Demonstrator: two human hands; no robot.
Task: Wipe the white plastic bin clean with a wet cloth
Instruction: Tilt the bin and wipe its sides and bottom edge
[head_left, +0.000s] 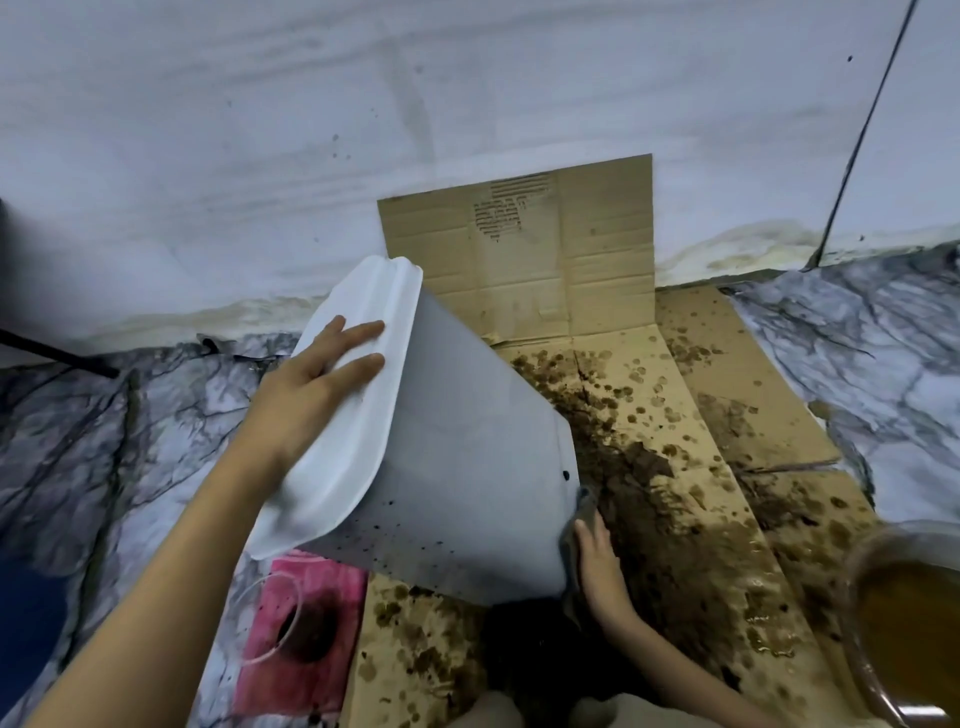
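The white plastic bin (457, 447) is tipped over, its base turned up and to the left, its grey-looking side facing me with dark specks near the lower edge. My left hand (317, 384) lies flat on the white base, fingers spread, steadying it. My right hand (597, 556) presses a dark grey wet cloth (579, 514) against the bin's right lower edge; most of the cloth is hidden behind the bin and the hand.
Flattened cardboard (691, 415) stained with brown mud covers the floor and leans on the white wall. A bowl of brown water (904, 629) stands at the right. A pink cloth (306, 623) with a clear ring lies at lower left on marble-patterned floor.
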